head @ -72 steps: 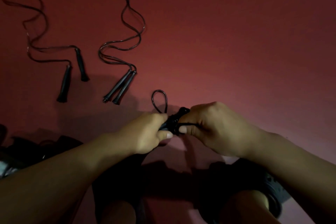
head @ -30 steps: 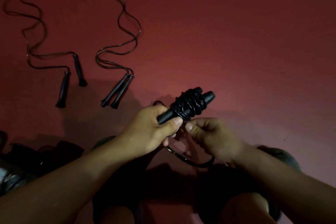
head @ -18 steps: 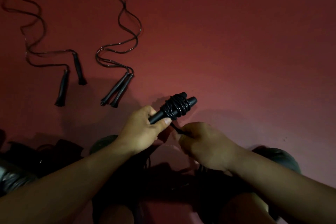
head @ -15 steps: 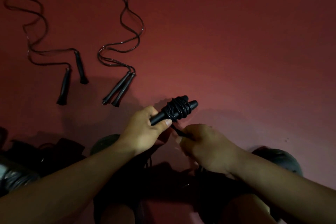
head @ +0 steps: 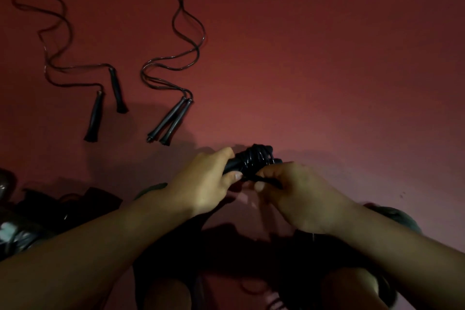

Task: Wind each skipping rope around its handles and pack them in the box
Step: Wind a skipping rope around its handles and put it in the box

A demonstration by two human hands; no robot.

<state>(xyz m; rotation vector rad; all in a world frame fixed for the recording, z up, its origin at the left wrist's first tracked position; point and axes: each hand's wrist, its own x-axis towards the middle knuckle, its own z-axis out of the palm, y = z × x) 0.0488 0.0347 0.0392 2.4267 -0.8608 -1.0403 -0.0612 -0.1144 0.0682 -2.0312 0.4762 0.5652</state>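
A black skipping rope bundle (head: pixel 254 161), its cord coiled around the paired handles, is held above the red floor at centre. My left hand (head: pixel 203 184) grips the handles' near end. My right hand (head: pixel 299 194) pinches the loose end of the cord just below the coils. Two unwound ropes lie stretched on the floor: the middle rope (head: pixel 173 118) with its handles side by side, and the left rope (head: pixel 105 100) with its handles apart. No box is clearly visible.
Dark, shiny items (head: pixel 37 219) lie heaped at the lower left edge; I cannot tell what they are. My knees and dark clothing (head: pixel 226 259) fill the bottom of the view. Bare red floor (head: pixel 339 58) spreads to the right.
My right hand has risen from below the bundle to the coils, still pinching the cord's end. The bundle has tipped flatter and its far end is now hidden by that hand.
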